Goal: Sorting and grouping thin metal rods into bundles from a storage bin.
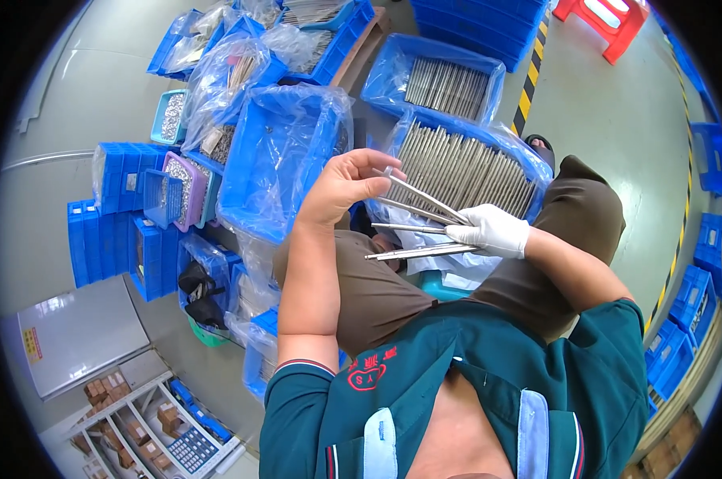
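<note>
My right hand, in a white glove, is closed around several slender metal rods that fan out to the left above my lap. My bare left hand is at the far ends of the upper rods, thumb and fingers drawn together. A small pale piece shows at its fingertips, too small to name. Just beyond my hands stands a blue crate lined with clear plastic, with rows of similar metal rods in it.
Behind it is another lined crate of rods. A blue crate with a plastic liner stands left of my left hand. Stacked blue bins and a purple basket of small metal parts stand farther left. A red stool is far right.
</note>
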The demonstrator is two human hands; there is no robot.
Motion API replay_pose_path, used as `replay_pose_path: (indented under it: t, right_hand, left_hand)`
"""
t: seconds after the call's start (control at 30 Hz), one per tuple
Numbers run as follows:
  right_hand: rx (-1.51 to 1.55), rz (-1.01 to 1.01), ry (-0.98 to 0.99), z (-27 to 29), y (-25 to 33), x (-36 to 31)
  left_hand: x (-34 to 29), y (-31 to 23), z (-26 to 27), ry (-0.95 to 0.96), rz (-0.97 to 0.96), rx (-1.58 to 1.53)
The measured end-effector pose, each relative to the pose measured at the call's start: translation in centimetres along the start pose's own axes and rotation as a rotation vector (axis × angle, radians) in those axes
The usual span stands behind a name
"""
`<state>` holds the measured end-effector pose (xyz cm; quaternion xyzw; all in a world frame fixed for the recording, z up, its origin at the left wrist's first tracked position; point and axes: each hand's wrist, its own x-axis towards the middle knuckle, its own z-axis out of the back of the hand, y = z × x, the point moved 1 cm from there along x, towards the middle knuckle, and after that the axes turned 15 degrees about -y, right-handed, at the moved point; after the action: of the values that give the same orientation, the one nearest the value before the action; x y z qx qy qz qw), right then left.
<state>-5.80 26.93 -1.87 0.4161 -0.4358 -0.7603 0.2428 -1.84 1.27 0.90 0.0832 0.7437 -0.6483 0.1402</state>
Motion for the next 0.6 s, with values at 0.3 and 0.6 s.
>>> replay_pose_path:
  t: [0.3,0.6]
  right_hand:
    - [0.045,-0.058,-0.102,0.6,-1.3,0.4]
    - [-0.017,0.062,-0.36,0.7,-0.4,1.6]
  left_hand:
    - [0.4,-0.7,5.1,-0.471,-0.072,-0.216]
    - [0.2,2.7,0.5,-0.128,0.099,0.07]
